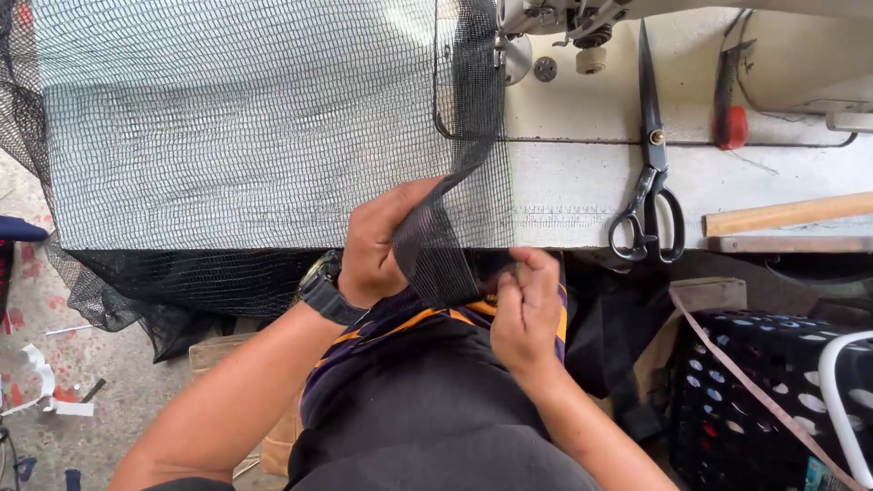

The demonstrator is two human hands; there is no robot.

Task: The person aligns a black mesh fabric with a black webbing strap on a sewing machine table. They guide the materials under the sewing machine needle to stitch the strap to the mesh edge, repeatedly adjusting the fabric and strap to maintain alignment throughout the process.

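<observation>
A wide sheet of black open-weave mesh netting (245, 136) covers the left and middle of the pale, worn sewing bench (582, 186), its fine square grid letting the bench top show through; its loose edge spills over the front and bunches in dark folds below. A narrower strip of the same netting runs from under the head of the grey metal sewing machine (564, 18) at the top down to the person's lap.

At lower right stands a black plastic basket with round white-looking holes (755, 391); what it holds cannot be made out. A flat pinkish fabric strap (746, 373) crosses it on a slant, and a white curved bar lies over its right side.

On the bench to the right lie a pale squared wooden stick (787, 214), long black steel tailor's scissors (650, 164) with blades pointing away and looped handles near the front edge, and a small black tool with a red end (727, 95).

The left hand (377, 245), with a black wristwatch (325, 289) on its wrist, has its grip pressed together on the folded strip of netting just off the bench's front edge. The right hand (527, 309), close beside it, pinches the lower end of that strip between thumb and fingertips above the lap.
</observation>
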